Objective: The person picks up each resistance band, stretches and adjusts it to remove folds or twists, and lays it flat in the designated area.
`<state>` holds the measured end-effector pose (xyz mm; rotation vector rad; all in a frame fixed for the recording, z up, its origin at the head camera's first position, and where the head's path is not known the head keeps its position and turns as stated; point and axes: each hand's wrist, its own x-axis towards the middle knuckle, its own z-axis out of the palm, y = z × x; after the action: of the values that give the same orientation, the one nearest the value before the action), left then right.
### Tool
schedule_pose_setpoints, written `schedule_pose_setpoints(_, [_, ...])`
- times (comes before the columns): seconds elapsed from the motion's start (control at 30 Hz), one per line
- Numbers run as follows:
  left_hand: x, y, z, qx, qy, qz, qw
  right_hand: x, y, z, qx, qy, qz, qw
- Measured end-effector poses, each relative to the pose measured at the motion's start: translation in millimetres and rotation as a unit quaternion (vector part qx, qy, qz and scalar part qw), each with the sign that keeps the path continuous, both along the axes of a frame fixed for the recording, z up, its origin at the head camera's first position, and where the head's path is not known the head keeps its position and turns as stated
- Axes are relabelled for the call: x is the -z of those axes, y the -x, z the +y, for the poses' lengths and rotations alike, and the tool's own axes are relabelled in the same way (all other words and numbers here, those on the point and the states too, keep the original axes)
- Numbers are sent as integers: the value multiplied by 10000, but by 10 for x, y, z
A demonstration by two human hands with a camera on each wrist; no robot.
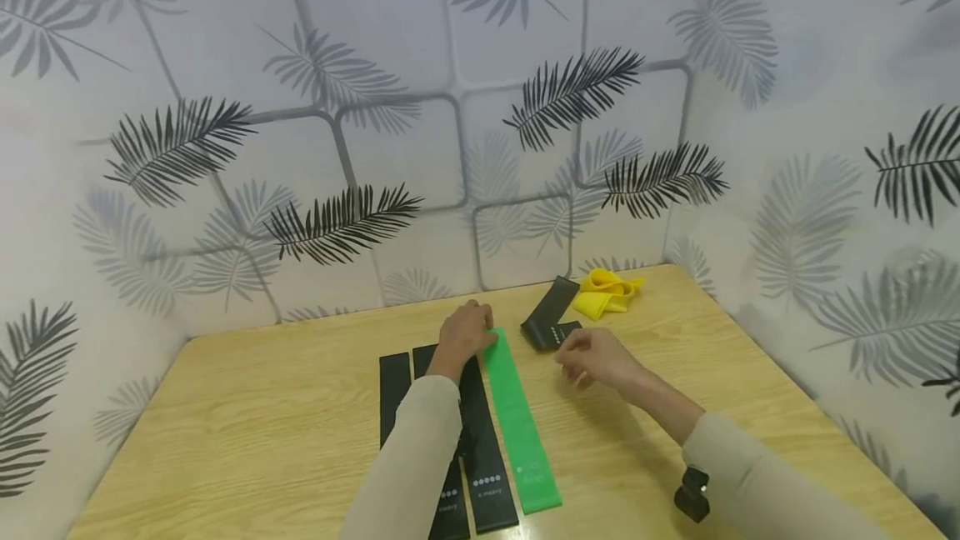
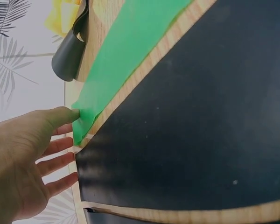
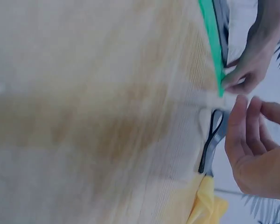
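A green resistance band lies flat and stretched lengthwise on the table. At its far end my left hand pinches the corner between thumb and forefinger; the left wrist view shows the other fingers spread beside it. Left of the green band, two black resistance bands lie side by side, partly hidden under my left forearm, with white dots and lettering at their near ends. My right hand hovers over the table, fingers loosely bent and holding nothing, close to a folded black band.
A crumpled yellow band sits at the back right, beside the folded black one. The wooden table meets a wall with a leaf pattern behind and on the right. A small black device is strapped at my right wrist.
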<state>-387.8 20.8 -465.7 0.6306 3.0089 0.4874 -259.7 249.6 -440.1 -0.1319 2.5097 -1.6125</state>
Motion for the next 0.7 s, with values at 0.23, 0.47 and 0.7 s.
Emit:
schedule_pose_setpoints(0.23, [52, -66, -20, -31, -234, 86, 9997, 202, 398, 111, 854, -1366, 1021, 9816])
schedule_pose_setpoints(0.47, [49, -103, 14, 53, -147, 121, 9998, 327, 569, 124, 345, -2278, 1415, 9627])
schedule_pose_setpoints(0.7, [23, -84, -41, 3, -124, 182, 9998, 312, 648, 70, 124, -2736, 1315, 9527])
